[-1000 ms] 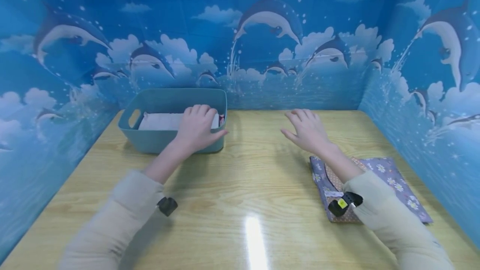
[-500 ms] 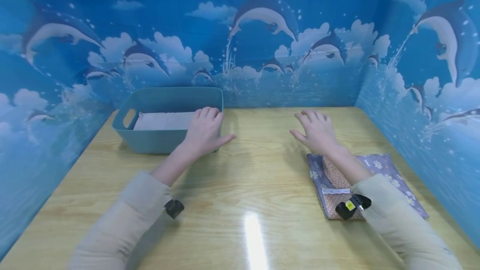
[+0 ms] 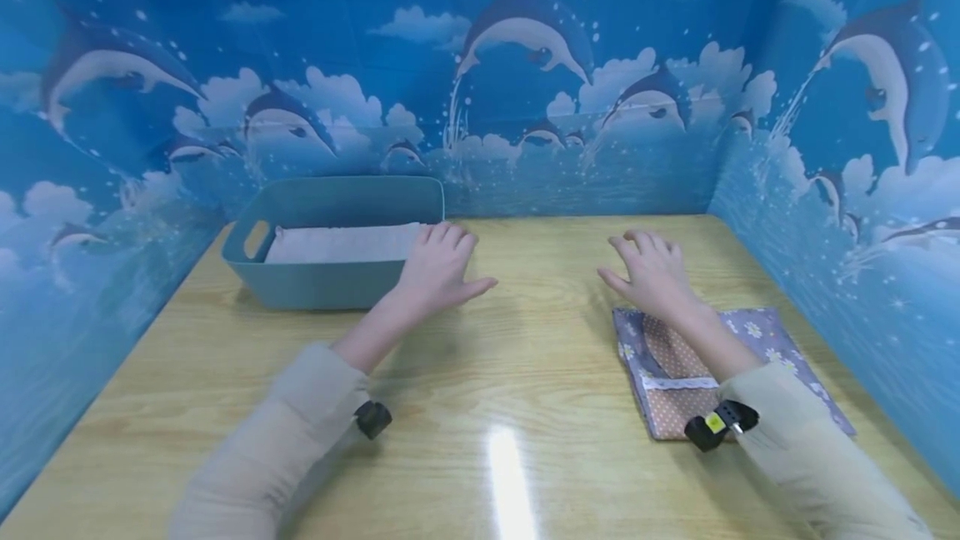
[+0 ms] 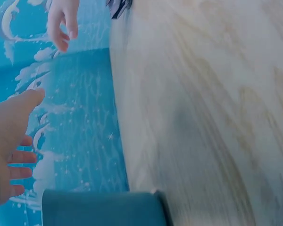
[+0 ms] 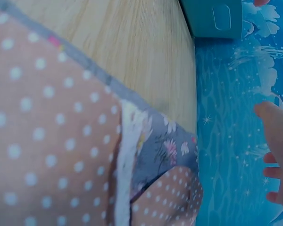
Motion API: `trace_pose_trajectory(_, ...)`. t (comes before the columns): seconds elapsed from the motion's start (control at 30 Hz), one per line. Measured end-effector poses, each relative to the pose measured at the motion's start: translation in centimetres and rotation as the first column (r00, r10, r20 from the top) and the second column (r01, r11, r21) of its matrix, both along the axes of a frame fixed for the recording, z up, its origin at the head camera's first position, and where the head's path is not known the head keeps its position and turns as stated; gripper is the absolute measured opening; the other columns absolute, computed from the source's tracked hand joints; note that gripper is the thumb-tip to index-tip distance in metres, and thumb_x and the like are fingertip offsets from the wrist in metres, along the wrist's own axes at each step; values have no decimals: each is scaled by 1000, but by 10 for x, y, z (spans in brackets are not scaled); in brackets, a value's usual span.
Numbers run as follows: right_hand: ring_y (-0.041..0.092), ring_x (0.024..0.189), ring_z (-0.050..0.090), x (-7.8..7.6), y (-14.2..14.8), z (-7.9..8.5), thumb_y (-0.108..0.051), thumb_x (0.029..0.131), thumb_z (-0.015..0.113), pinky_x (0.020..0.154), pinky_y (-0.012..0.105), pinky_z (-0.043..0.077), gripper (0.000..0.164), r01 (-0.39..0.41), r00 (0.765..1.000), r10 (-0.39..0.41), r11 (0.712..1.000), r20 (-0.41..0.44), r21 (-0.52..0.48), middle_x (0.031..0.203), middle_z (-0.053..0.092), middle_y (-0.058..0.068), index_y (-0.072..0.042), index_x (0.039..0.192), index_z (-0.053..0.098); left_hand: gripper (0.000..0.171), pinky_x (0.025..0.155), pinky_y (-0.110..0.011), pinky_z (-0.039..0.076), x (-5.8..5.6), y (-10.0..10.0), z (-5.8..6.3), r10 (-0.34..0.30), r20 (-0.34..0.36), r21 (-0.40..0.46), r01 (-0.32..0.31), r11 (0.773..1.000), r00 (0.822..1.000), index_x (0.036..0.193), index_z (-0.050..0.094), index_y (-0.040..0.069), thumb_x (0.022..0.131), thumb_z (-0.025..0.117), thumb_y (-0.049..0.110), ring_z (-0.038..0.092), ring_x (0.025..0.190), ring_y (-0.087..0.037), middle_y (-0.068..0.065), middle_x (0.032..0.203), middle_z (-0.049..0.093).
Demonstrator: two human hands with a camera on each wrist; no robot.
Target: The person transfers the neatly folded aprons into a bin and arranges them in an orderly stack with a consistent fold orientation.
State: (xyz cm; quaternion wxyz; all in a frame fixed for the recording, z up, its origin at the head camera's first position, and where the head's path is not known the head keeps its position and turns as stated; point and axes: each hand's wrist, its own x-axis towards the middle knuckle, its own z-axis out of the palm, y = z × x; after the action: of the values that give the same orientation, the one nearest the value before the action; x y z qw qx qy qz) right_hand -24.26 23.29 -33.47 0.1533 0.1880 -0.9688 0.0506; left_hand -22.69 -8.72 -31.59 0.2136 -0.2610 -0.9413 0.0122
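My left hand (image 3: 438, 267) hovers at the right end of a teal plastic basket (image 3: 315, 286), fingers spread and nothing held. Inside that basket lies a pale folded cloth (image 3: 345, 243), its right end hidden behind the hand. In the left wrist view, the basket's end wall (image 4: 101, 209) shows below the fingers. My right hand (image 3: 654, 277) hangs in the air with loosely bent fingers, holding nothing. Beneath its wrist a folded purple cloth with white daisies (image 3: 759, 342) rests on the table. Brown polka-dot fabric (image 5: 52, 127) and a white lace strip (image 5: 127, 155) are part of it.
A light wood-grain table (image 3: 480, 373) extends under both hands. Blue dolphin-print curtains (image 3: 345, 48) enclose it at the back and both sides. Small black cameras (image 3: 372, 419) are strapped to both wrists.
The left hand has moved right, from over the basket to its right end. The right hand has drifted slightly right and down. The head view has shifted a little.
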Motion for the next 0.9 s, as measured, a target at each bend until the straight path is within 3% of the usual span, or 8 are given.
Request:
trace_pose_trajectory(0.23,43,114,41,4,15,-7,-35,88,61,88,59,33,53,3,1000,-3,1000,-19,17,121,47,26,1,126,50,64,91,-42,39,3,21,-9,-52,27,-43,53,998,998,116,58,8,81,57,61,50,107,-27,-9,112,57)
trace_pose_trajectory(0.53,46,112,42,12,32,-10,-33,91,58,88,61,34,52,24,999,-24,1000,24,7,121,47,28,1,128,47,65,94,-42,39,6,38,-19,-96,55,-86,100,991,994,118,58,7,83,54,61,50,108,-27,-10,114,57)
trace_pose_trajectory(0.9,49,109,44,22,57,-13,-24,90,60,88,63,35,49,66,997,-65,998,36,-8,118,47,32,5,127,47,68,99,-42,35,8,61,-28,-150,100,-48,155,987,984,122,55,5,81,58,60,48,111,-27,-11,117,55)
